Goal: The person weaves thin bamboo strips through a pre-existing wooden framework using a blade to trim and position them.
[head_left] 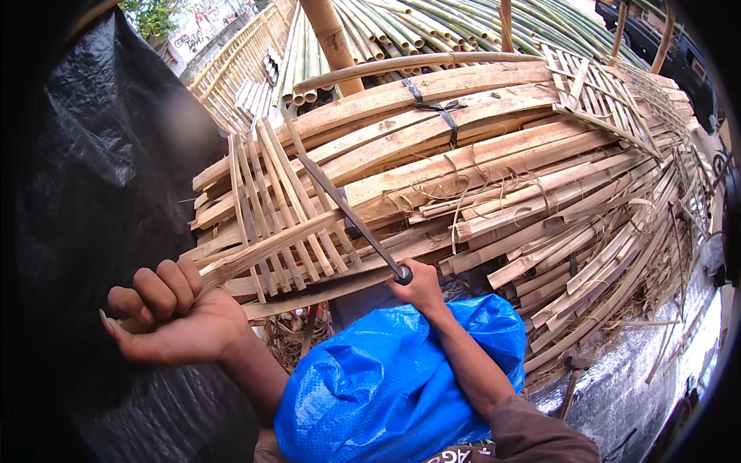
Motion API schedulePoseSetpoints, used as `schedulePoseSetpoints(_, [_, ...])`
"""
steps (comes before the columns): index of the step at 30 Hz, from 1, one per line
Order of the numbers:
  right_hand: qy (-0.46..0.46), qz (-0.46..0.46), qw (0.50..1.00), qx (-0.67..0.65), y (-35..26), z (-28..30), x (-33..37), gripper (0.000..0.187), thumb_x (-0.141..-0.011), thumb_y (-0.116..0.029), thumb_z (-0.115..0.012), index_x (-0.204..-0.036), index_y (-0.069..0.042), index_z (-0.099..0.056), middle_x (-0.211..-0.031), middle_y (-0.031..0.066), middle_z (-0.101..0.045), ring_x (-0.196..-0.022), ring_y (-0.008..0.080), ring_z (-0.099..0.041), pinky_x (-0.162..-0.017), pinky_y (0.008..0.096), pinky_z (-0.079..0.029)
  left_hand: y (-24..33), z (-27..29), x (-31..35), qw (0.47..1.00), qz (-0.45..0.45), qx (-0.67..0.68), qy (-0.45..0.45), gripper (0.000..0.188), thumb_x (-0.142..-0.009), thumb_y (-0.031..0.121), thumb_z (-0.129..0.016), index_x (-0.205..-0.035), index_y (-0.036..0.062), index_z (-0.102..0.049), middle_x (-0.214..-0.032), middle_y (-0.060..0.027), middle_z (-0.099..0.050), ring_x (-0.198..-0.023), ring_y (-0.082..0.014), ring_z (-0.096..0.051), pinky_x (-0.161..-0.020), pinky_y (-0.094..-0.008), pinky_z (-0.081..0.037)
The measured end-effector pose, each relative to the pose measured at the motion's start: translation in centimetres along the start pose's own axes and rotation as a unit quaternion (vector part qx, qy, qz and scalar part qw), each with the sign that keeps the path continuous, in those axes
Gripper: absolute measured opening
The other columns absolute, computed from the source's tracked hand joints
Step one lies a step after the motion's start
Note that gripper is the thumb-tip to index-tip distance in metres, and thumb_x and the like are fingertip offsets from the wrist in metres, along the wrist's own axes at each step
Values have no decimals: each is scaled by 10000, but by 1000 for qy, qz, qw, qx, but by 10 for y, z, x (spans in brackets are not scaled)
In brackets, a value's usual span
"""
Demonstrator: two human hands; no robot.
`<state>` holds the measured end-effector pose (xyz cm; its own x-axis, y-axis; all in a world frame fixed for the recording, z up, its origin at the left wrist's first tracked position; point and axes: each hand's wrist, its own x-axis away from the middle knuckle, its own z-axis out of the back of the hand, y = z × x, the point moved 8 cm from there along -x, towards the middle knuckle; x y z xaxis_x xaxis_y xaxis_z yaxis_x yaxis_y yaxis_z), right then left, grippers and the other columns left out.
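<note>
My left hand point(181, 316) is closed around the near end of a split bamboo strip point(266, 250), which slants up and away to the right. In my right hand point(421, 289) is the handle of a long dark-bladed knife point(370, 237). Its blade points up and to the left and crosses the strip toward its far end. Whether the edge is cut into the bamboo, I cannot tell. Behind the strip leans a lattice of thin bamboo slats point(289, 193). A blue plastic sheet point(386, 370) lies over my lap, below both forearms.
A large stack of split bamboo boards point(494, 147), partly tied with black strips, fills the middle and right. Another lattice point(602, 96) lies on it at the far right. Green bamboo poles point(432, 31) are piled behind an upright post point(328, 38). Black sheeting point(100, 154) hangs at left.
</note>
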<state>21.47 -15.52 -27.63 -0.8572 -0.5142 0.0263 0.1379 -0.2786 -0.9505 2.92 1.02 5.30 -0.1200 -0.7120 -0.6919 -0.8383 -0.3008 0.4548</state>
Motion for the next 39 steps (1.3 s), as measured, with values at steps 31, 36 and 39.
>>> schedulePoseSetpoints(31, [-144,164,974,-59,-135,-4,16,300,-678,-220,-769,-822,-4,-618,-673,200,-613,-651,371,-643,-615,405,-501,3,2,6,992,43,72,-96,309,-942,335,-524,-756,106,-430,-720,1,-429,-581,-89,-406,-629,-261,-361])
schedulePoseSetpoints(36, [-140,167,973,-75,-132,-19,15,271,-677,-225,-751,-808,-23,-627,-659,190,-610,-667,389,-639,-620,436,-496,4,10,5,996,4,7,-91,349,-954,357,-477,-704,139,-367,-516,39,-301,-395,-47,-233,-460,-212,-229])
schedulePoseSetpoints(39, [-133,146,980,-29,-115,-27,10,266,-675,-237,-746,-789,-27,-629,-654,183,-607,-658,381,-636,-618,434,-494,5,27,-1,999,-9,1,-35,360,-943,354,-463,-669,148,-353,-504,40,-283,-397,-51,-207,-452,-219,-213])
